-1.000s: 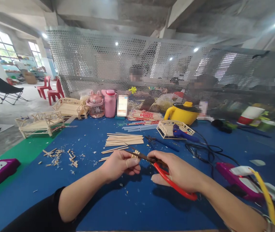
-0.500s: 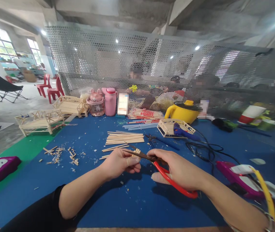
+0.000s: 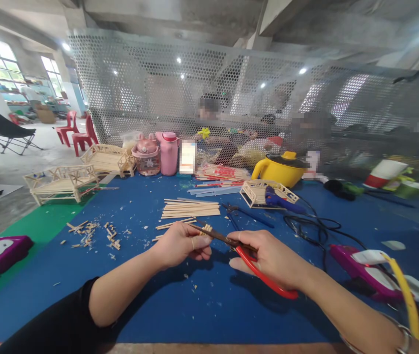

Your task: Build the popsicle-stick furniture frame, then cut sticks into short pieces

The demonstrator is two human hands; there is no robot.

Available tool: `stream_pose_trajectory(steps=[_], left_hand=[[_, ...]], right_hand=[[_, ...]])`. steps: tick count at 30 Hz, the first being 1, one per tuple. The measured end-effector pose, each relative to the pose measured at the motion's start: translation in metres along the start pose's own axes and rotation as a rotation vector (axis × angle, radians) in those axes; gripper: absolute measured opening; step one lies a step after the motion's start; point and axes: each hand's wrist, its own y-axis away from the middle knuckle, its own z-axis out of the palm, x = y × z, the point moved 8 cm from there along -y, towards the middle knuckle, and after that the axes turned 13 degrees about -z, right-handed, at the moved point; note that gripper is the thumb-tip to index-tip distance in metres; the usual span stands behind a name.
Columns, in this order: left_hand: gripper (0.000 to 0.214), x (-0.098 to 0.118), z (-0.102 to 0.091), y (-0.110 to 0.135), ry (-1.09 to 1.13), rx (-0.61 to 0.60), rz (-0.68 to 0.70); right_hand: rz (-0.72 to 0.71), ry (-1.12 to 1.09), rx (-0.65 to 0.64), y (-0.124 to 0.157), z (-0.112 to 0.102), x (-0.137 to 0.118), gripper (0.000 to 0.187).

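Between the thumb and fingers of my left hand (image 3: 185,244) is a small bundle of short wooden sticks (image 3: 206,229). My right hand (image 3: 274,258) is wrapped round the red handles of a pair of scissors (image 3: 248,260). The dark blades reach left across the stick bundle, close to my left fingertips; whether they bite into the wood I cannot make out. Just beyond my hands lies a row of longer wooden sticks (image 3: 191,209) on the blue table (image 3: 150,314). Pliers with dark blue handles (image 3: 250,215) rest to the right of that row.
Cut stick scraps (image 3: 87,233) litter the left. Two small wooden bed-like models (image 3: 60,183) stand behind them. A blue glue gun (image 3: 283,200) leans on another wooden frame (image 3: 252,194), its black cable (image 3: 313,228) trailing right. Behind are a yellow pot (image 3: 281,171) and a pink bottle (image 3: 168,155).
The scissor blades have closed slightly, and the red handles sit a little higher. Both hands have shifted only slightly, with the sticks and scissors still held.
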Motion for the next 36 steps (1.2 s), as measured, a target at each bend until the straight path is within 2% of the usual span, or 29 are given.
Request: stream_pose_trajectory(steps=[7, 12, 14, 16, 19, 21, 23, 26, 29, 33, 36], left_hand=[[0.040, -0.002, 0.008, -0.002, -0.036, -0.010, 0.001], [0.038, -0.009, -0.010, -0.009, 0.011, 0.102, -0.043], [0.035, -0.008, -0.022, -0.009, -0.189, 0.208, -0.045], [0.034, 0.001, -0.029, -0.006, -0.575, 0.348, 0.022], [0.029, 0.012, -0.020, -0.004, -1.119, 0.475, 0.154], [0.029, 0.013, -0.011, -0.006, -1.294, 0.498, 0.173], [0.031, 0.011, -0.005, -0.010, -1.377, 0.499, 0.160], [0.031, 0.009, -0.003, -0.014, -1.400, 0.505, 0.146], [0.033, 0.008, -0.011, -0.015, -1.317, 0.526, 0.140], [0.053, 0.010, -0.025, -0.010, -1.091, 0.560, 0.128], [0.046, 0.020, -0.030, 0.002, -0.847, 0.598, 0.176]], right_hand=[[-0.083, 0.118, 0.056, 0.001, 0.002, -0.001, 0.014], [-0.026, 0.049, 0.074, 0.002, 0.007, 0.016, 0.017], [0.013, 0.039, 0.087, 0.002, 0.004, 0.026, 0.018], [0.058, 0.026, 0.124, 0.000, -0.002, 0.037, 0.020], [0.097, -0.049, 0.187, -0.011, -0.012, 0.044, 0.025], [0.081, -0.150, 0.222, -0.023, -0.013, 0.042, 0.026], [0.074, -0.256, 0.276, -0.031, -0.012, 0.039, 0.026], [0.095, -0.353, 0.349, -0.034, -0.007, 0.039, 0.023], [0.101, -0.391, 0.370, -0.028, 0.000, 0.040, 0.019], [0.111, -0.351, 0.373, -0.017, 0.000, 0.040, 0.015], [0.108, -0.347, 0.359, -0.013, -0.001, 0.033, 0.014]])
